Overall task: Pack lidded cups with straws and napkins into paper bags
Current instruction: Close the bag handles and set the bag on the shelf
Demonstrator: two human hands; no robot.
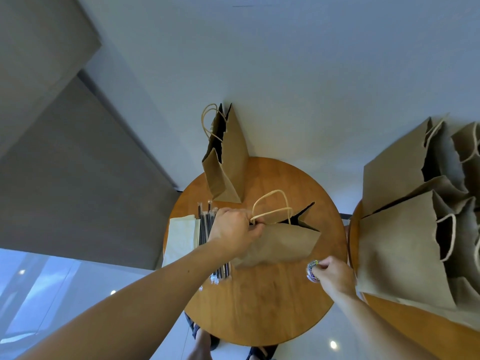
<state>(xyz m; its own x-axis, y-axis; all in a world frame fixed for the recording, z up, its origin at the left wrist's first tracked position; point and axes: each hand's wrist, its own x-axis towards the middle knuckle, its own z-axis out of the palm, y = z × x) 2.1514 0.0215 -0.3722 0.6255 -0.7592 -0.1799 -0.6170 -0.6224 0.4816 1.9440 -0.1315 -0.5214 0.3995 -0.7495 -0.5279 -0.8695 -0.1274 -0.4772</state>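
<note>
1. Below the rim of the round wooden worktop (259,307), sandalled feet (202,339) stand on a glossy floor.
2. The right hand (335,275) is near the worktop's right edge, fingers curled round a lidded cup (311,271), which it holds just beside the lower right corner of a paper bag. The cup's top carries a colourful print, too blurred to read.
3. The left hand (233,231) pinches the rim of that plain brown paper bag (283,242) at the foot of its twisted-paper handles (272,203). The bag sits mid-worktop with its mouth gaping open.
4. Black straws (205,227) in clear wrappers lie side by side under the left wrist, between the bag and a stack of pale napkins (180,237) at the worktop's left edge.
5. A second bag (228,165) stands upright and open at the far edge of the worktop, close to the white wall (285,61).
6. To the right, a neighbouring worktop (415,331) carries a cluster of bags (400,242), upright, open-mouthed and touching one another. Their brown faces are plain.
</note>
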